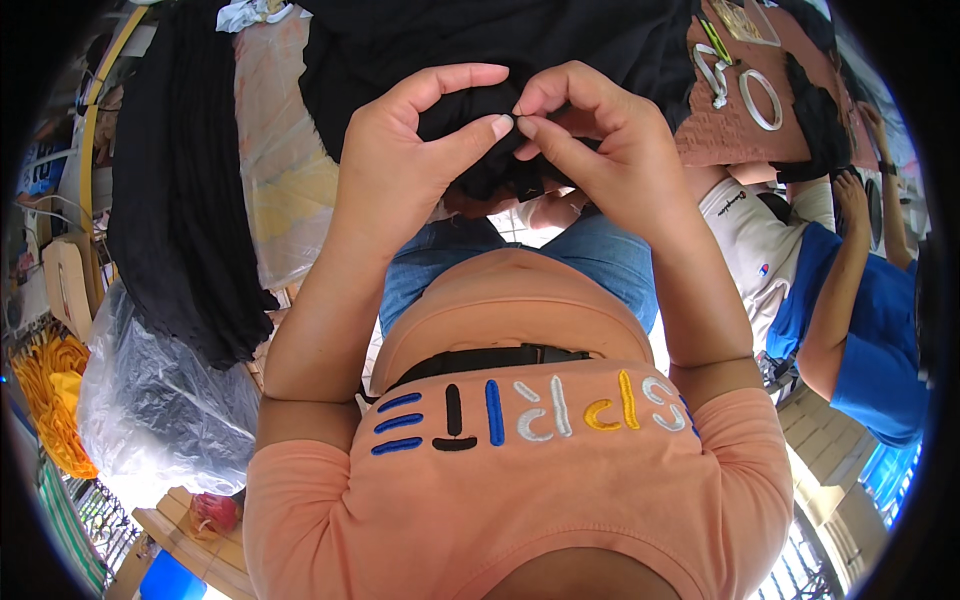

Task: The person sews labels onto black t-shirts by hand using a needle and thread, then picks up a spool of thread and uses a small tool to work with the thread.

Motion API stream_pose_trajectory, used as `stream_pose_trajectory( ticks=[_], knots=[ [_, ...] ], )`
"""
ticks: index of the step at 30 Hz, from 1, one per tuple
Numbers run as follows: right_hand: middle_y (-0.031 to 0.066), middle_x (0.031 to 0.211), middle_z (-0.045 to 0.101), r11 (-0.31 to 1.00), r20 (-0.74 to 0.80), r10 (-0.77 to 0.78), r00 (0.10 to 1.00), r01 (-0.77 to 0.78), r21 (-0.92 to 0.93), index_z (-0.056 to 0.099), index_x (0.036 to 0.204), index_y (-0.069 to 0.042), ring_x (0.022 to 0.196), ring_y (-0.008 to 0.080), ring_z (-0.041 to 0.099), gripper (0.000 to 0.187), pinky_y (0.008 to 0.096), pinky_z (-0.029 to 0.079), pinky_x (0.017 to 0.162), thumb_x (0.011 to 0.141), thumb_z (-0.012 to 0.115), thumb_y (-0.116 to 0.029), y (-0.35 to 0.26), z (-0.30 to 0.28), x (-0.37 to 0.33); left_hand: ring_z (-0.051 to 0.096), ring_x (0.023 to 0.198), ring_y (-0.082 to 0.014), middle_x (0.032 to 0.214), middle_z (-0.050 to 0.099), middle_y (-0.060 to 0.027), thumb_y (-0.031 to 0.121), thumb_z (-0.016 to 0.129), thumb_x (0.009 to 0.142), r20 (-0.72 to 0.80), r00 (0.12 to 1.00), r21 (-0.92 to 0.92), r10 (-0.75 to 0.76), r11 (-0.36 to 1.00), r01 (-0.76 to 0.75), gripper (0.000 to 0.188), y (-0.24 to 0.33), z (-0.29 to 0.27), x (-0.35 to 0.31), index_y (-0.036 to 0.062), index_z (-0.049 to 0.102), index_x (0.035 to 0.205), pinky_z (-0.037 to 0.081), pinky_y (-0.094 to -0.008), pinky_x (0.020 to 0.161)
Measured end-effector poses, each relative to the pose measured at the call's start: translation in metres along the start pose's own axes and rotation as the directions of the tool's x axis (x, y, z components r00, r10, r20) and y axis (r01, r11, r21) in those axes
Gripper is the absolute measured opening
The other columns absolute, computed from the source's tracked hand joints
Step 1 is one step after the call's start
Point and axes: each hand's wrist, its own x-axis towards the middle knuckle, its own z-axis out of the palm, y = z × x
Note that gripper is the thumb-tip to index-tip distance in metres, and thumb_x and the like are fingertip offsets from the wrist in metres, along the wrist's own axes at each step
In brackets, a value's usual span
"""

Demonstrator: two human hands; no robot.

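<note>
My left hand [418, 135] is raised over a black cloth [420, 40], its thumb and index finger spread apart. Its thumb tip comes right beside the fingertips of my right hand [600, 130]. Thumb and index finger of the right hand are pinched together. Whatever lies in that pinch is too small and dark against the cloth to make out. The black cloth spreads over the work surface in front of me, and its near edge hangs toward my lap, where a small dark tag-like patch [530, 187] shows.
Left of me hangs a long black fabric [180, 180] beside a plastic-covered surface [285, 150]. A clear plastic bag [160, 400] and orange cloth [50, 390] lie lower left. At right, a brown surface holds a white ring [761, 99] and yellow-green snips [715, 40]; a person in blue [870, 340] sits nearby.
</note>
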Motion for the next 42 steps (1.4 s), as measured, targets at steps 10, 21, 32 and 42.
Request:
stream_pose_trajectory(
  ticks=[10, 21, 32, 42],
  knots=[
    [0.0034, 0.082, 0.065, 0.993, 0.073, 0.035, 0.997, -0.043, 0.107, 0.060, 0.094, -0.001, 0.074, 0.0083, 0.063, 0.010, 0.0219, 0.051, 0.066, 0.085, 0.062, -0.004, 0.002, -0.008, 0.006, 0.057, 0.090, -0.0061, 0.100, 0.064, -0.0024, 0.004, 0.070, 0.079, 0.019, 0.999, -0.026, -0.025, 0.999, 0.026, 0.030, 0.001, 0.000, 0.004, 0.0026, 0.064, 0.108, 0.044, -0.0189, 0.081],
    [0.0024, 0.078, 0.065, 0.994, -0.026, -0.067, 0.997, 0.064, -0.085, 0.064, 0.089, -0.002, 0.067, 0.0077, 0.062, 0.007, 0.0202, 0.048, 0.059, 0.083, 0.065, -0.005, -0.004, -0.004, 0.013, 0.057, 0.085, -0.0053, 0.096, 0.065, -0.0018, 0.005, 0.069, 0.079, 0.008, 0.999, -0.093, -0.045, 0.995, 0.046, 0.027, -0.004, 0.000, 0.007, 0.0034, 0.066, 0.106, 0.046, -0.0191, 0.076],
    [0.0088, 0.087, 0.065, 0.970, -0.061, -0.214, 0.975, 0.220, 0.103, 0.057, 0.098, 0.002, 0.076, 0.0129, 0.064, 0.009, 0.0218, 0.052, 0.068, 0.091, 0.055, -0.004, -0.007, -0.011, 0.021, 0.057, 0.078, -0.0028, 0.090, 0.067, -0.0003, 0.008, 0.069, 0.079, 0.035, 0.999, -0.211, -0.012, 0.977, 0.019, 0.024, -0.010, 0.001, 0.007, 0.0041, 0.068, 0.103, 0.046, -0.0185, 0.072],
    [0.0106, 0.087, 0.064, 0.956, -0.067, -0.251, 0.966, 0.258, 0.138, 0.057, 0.098, 0.003, 0.076, 0.0140, 0.064, 0.010, 0.0230, 0.054, 0.067, 0.088, 0.057, 0.001, -0.007, -0.013, 0.019, 0.058, 0.075, -0.0031, 0.089, 0.067, -0.0010, 0.007, 0.069, 0.080, 0.053, 0.998, -0.196, -0.040, 0.979, 0.049, 0.024, -0.008, -0.001, 0.004, 0.0043, 0.068, 0.103, 0.047, -0.0184, 0.068]
  ],
)
